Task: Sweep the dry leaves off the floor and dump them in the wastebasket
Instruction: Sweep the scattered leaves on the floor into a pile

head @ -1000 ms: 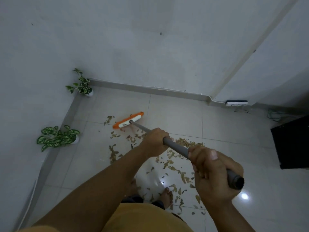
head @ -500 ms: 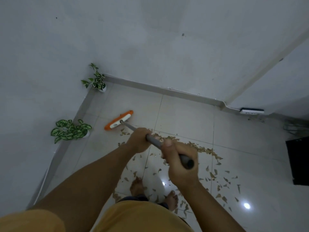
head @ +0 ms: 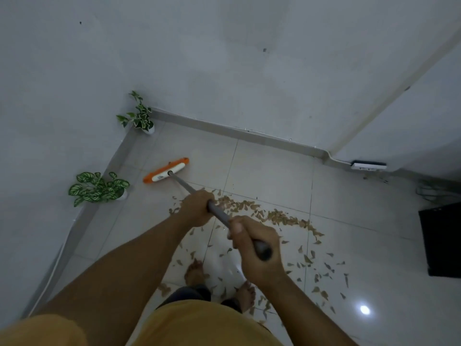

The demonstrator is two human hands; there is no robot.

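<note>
The dry leaves (head: 272,216) lie scattered over the tiled floor (head: 349,245), thickest in a loose band running from the middle towards the right, with thinner scraps nearer the person's bare feet (head: 197,270) and out to the near right. The broom (head: 166,170), orange and white at its head, rests on the floor at the far left, beyond the leaves and close to the corner. Over the last second the head has travelled left and farther out, from among the leaves to a bare patch past them, so the stroke looks like a reach-out; the next pull, I judge, would draw the left stragglers back towards the band. The left hand (head: 197,211) is wrapped round the grey handle (head: 219,213) lower down, and the right hand (head: 254,243) is curled tightly round its top end, nearer the body. Two potted plants sit against the left wall, one in the corner (head: 139,116) and one nearer (head: 98,187), close enough to the broom head to be knocked. A dark, box-like thing (head: 440,240) stands at the right edge; whether it is the wastebasket I cannot tell. Most leaves remain ungathered, so the task seems early.
</note>
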